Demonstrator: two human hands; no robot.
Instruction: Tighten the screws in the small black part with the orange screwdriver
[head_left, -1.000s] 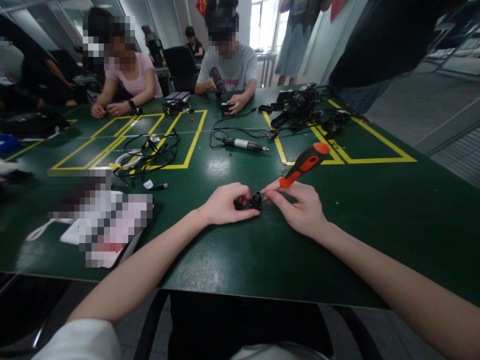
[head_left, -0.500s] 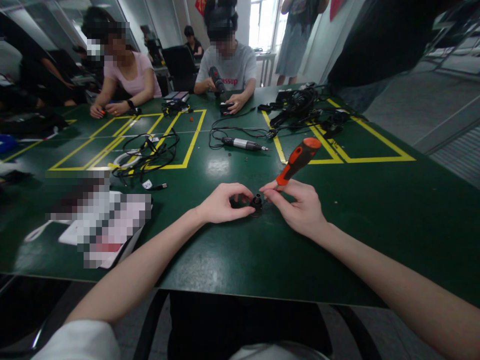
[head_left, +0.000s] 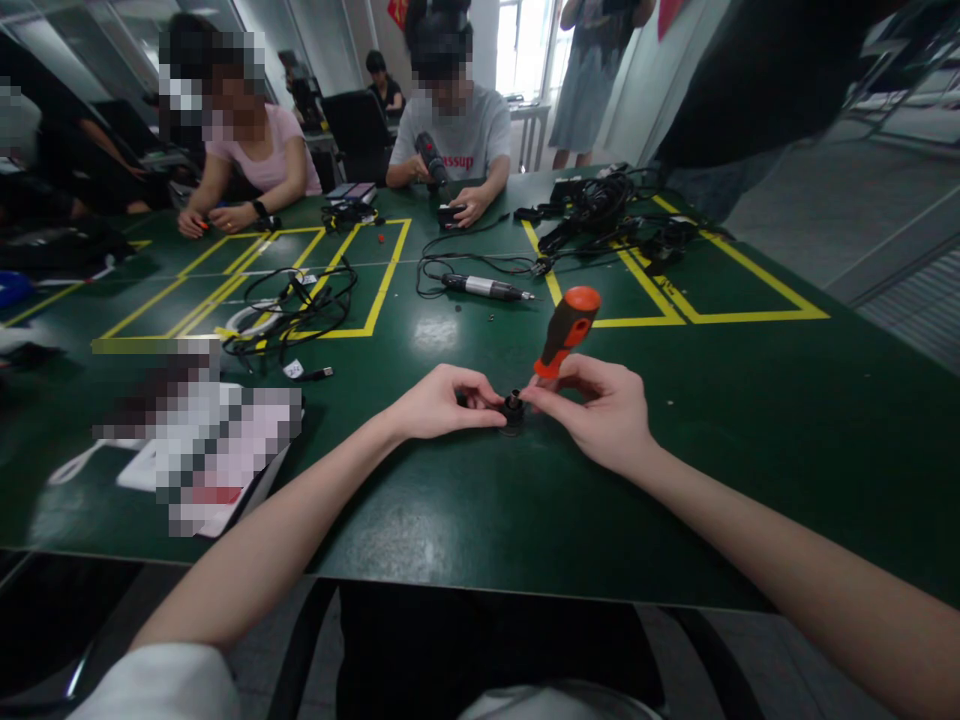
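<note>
My left hand (head_left: 450,402) pinches a small black round part (head_left: 512,411) between thumb and fingers on the green table. A short metal cylinder sticks up from the part's top. My right hand (head_left: 600,408) is closed around the lower end of a screwdriver (head_left: 568,330) with an orange and black handle. The handle stands nearly upright above my fingers. My right fingertips are right beside the metal cylinder; the screwdriver's tip is hidden by them.
Beyond my hands lies a silver and black electric screwdriver (head_left: 487,288) with its cable. Coiled black cables (head_left: 300,300) are at the left, a dark cable heap (head_left: 600,210) at the back right. A pouch (head_left: 247,440) is near my left arm. Across the table a co-worker (head_left: 454,140) holds a power tool.
The screwdriver handle has swung left and become more upright. My right fingertips have come closer to the black part. My left fingers have closed in slightly.
</note>
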